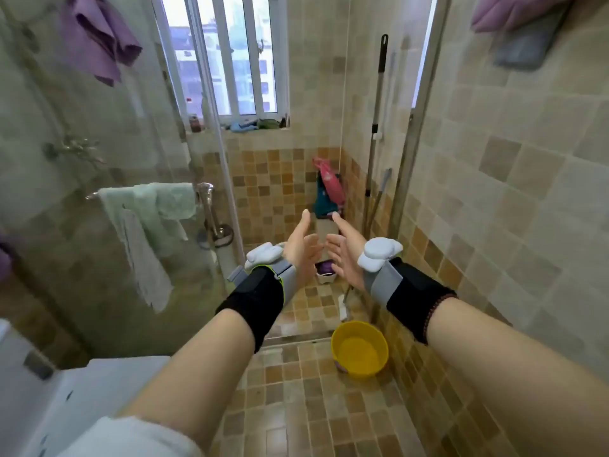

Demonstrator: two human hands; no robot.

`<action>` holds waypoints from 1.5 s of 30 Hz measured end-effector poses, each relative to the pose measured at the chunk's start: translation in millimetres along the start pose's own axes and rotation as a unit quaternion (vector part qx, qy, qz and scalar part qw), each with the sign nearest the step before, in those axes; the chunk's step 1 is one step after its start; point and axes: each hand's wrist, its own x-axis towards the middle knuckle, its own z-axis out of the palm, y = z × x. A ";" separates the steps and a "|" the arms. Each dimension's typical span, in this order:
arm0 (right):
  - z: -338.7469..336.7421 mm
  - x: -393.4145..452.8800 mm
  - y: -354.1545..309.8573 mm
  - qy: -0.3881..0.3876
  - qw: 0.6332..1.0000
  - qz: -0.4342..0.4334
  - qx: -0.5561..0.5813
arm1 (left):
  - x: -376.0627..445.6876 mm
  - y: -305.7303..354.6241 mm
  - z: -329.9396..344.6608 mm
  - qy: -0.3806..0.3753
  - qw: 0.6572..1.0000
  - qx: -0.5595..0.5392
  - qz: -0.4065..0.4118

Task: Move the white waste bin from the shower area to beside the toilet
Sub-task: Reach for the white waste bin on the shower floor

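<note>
The white waste bin (pixel 325 274) stands on the tiled floor inside the shower area, with something purple in it; my hands hide most of it. My left hand (pixel 301 249) and my right hand (pixel 342 253) are stretched out in front of me, palms facing each other, fingers apart, holding nothing. Both hover above the bin and do not touch it. The toilet (pixel 99 387) shows as a white shape at the lower left, under my left forearm.
A yellow basin (pixel 360 349) sits on the floor just outside the shower threshold, right of centre. A glass shower screen with a towel rail (pixel 148 196) stands on the left. A mop (pixel 375 133) leans in the right corner, and bags (pixel 328 189) hang on the far wall.
</note>
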 end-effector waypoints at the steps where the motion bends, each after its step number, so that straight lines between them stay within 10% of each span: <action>1: -0.3 9.4 0.0 0.007 1.000 0.010 0.003 | 7.8 0.2 -0.2 0.001 1.000 -0.010 -0.005; 45: -114.2 613.3 1.8 0.070 0.972 0.219 0.048 | 602.6 44.2 -189.0 0.124 0.972 -0.040 -0.194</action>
